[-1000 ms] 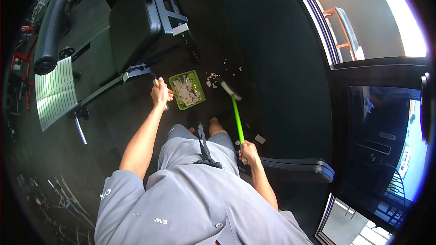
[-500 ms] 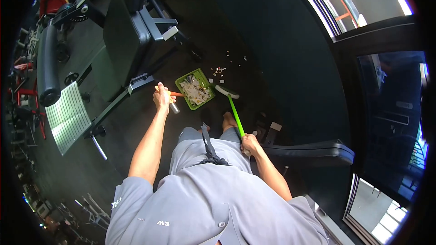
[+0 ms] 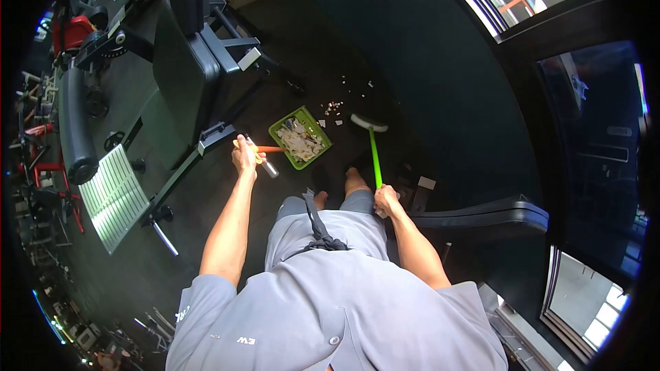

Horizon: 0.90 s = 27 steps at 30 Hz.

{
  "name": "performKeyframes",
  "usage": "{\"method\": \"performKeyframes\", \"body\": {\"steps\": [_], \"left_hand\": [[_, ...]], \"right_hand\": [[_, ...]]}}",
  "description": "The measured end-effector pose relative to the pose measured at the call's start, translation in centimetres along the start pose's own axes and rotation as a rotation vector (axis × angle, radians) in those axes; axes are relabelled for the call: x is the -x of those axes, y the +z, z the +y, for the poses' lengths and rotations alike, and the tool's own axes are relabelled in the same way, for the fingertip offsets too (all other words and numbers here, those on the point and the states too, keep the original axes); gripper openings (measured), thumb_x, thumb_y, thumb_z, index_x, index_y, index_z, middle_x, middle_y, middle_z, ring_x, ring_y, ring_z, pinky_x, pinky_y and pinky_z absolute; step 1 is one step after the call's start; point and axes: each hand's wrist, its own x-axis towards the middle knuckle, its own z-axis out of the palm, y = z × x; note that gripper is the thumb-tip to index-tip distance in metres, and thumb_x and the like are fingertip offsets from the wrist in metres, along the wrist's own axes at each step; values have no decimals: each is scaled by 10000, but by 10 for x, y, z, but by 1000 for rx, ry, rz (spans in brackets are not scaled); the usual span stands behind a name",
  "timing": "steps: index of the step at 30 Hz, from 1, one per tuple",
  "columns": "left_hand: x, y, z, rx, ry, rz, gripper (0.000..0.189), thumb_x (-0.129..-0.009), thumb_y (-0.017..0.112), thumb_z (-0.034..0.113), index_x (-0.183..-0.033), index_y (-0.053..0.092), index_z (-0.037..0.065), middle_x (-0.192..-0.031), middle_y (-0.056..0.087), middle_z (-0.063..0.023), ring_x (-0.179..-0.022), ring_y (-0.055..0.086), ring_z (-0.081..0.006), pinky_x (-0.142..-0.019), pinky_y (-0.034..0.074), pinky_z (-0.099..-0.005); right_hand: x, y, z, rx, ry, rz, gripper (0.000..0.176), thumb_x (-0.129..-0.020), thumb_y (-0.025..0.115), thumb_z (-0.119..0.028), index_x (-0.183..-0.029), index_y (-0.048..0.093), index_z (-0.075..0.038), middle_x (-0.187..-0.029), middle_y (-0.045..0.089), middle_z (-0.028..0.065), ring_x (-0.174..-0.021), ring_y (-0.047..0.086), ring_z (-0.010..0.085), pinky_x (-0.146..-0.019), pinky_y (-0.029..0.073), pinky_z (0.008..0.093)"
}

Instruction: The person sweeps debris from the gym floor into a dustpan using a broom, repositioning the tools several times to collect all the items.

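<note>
My left hand (image 3: 245, 158) is closed around the orange handle (image 3: 271, 149) of a green dustpan (image 3: 319, 126). A clear or silvery cylinder (image 3: 271, 169) sticks out below the same hand. Pale scraps and shreds of litter (image 3: 301, 143) fill the pan, which is low over the dark floor. In my right hand (image 3: 386, 200) is the bright green stick of a broom (image 3: 375, 158). Its white-edged head (image 3: 369, 124) is down by the floor, to the right of the pan. Small white and reddish bits (image 3: 333, 108) lie scattered just beyond the pan.
Gym machines with a black padded seat (image 3: 182, 72) and a ribbed metal footplate (image 3: 113, 199) stand on the left. A black padded bench (image 3: 481, 218) is at my right. A dark wall (image 3: 426, 75) runs along the right side, with a glass door (image 3: 591, 158) further right.
The broom head has swung right, away from the dustpan and the scattered bits, and my right hand has moved slightly right and up. My left hand still holds the dustpan, nearly in place.
</note>
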Motion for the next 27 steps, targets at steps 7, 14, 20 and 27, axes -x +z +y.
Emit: {"method": "performKeyframes", "body": {"steps": [7, 14, 20, 27], "left_hand": [[-1, 6, 4, 25, -21, -7, 456, -943, 383, 465, -803, 508, 49, -634, 553, -95, -451, 594, -219, -364, 499, -321], [1, 4, 2, 19, -17, -13, 457, -940, 386, 460, -810, 514, 41, -657, 563, -107, -472, 607, -225, -373, 504, -324], [-3, 5, -2, 3, -36, -12, 456, -939, 383, 479, -887, 507, 43, -681, 581, -127, -471, 588, -215, -399, 506, -313], [0, 7, 0, 19, -41, -9, 446, -936, 397, 466, -844, 515, 46, -650, 562, -100, -459, 595, -208, -379, 497, -301]], "right_hand": [[69, -23, -36, 26, 86, -153, 265, -907, 428, -176, -1025, 594, -6, -536, 558, 68, -449, 560, 172, -404, 462, 348], [84, -56, -53, 70, -49, -106, 323, -916, 419, -184, -1138, 551, 11, -539, 536, 71, -418, 534, 167, -399, 461, 336], [30, 13, -54, 72, 102, -104, 135, -852, 522, -146, -771, 546, -41, -507, 515, 67, -414, 535, 202, -357, 413, 375], [60, 4, -50, 183, 51, -278, 265, -889, 456, -212, -1052, 563, -33, -558, 535, 64, -445, 525, 179, -413, 448, 345]]}}
